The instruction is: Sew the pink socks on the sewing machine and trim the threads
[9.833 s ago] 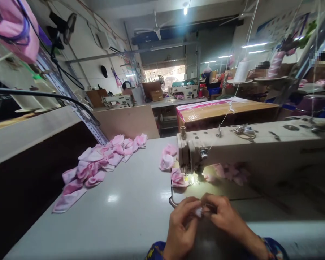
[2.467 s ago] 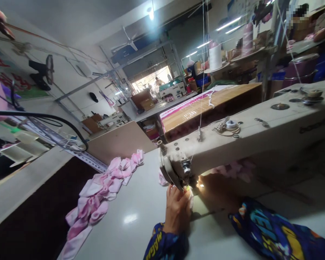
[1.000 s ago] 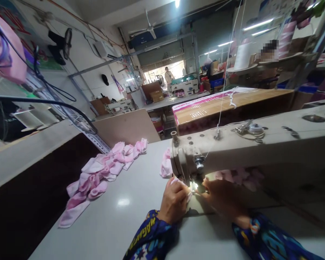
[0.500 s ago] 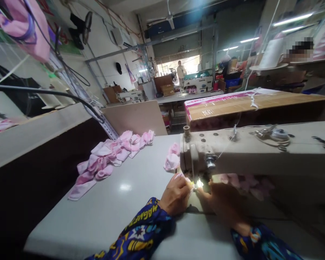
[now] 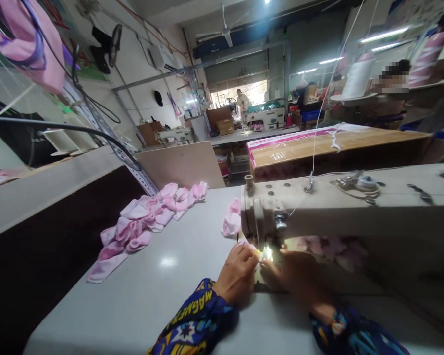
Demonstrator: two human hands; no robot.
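At the lit needle area of a sewing machine [image 5: 318, 212], my left hand [image 5: 239, 271] has its fingers bent and pressed onto a small piece of pink fabric [image 5: 246, 243]. Close by on the right, my right hand [image 5: 299, 273] reaches under the machine head, blurred and in shadow; its fingertips are near the needle, and what they hold cannot be made out. A pink fabric piece [image 5: 231, 218] lies just left of the machine head. More pink pieces [image 5: 333, 247] show dimly beneath the machine arm.
A long pile of pink pieces [image 5: 144, 217] lies on the left of the white table [image 5: 133, 305]. Behind the machine is a cardboard box [image 5: 296, 148]. White thread runs down to the machine top. A person [image 5: 243, 101] is far back.
The whole view has shifted slightly, so the machine appears further left. Both hands remain by the needle, with the fabric piece beside the machine head looking slightly changed in shape.
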